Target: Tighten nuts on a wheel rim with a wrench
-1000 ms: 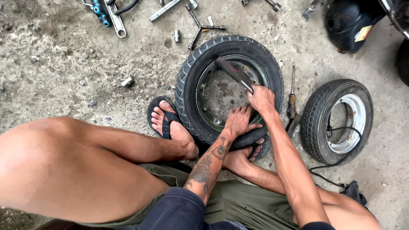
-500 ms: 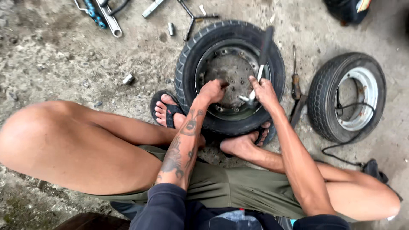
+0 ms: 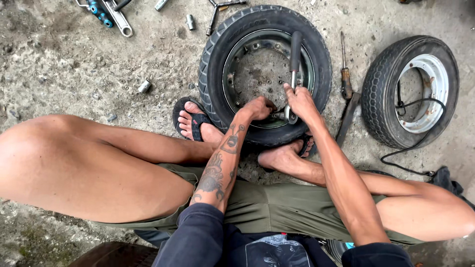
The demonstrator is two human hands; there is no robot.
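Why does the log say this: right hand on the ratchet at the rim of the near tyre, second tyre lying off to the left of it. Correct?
Not quite. In the head view the right hand is on the ratchet at the rim of the near tyre, but the second tyre lies off to the right of it, not the left.

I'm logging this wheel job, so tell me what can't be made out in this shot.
- Head view: the ratchet head and the bolt under it, hidden by the right hand.
- What the left hand fingertips grip at the rim, curled out of sight.
- Spanners cut off by the top edge.
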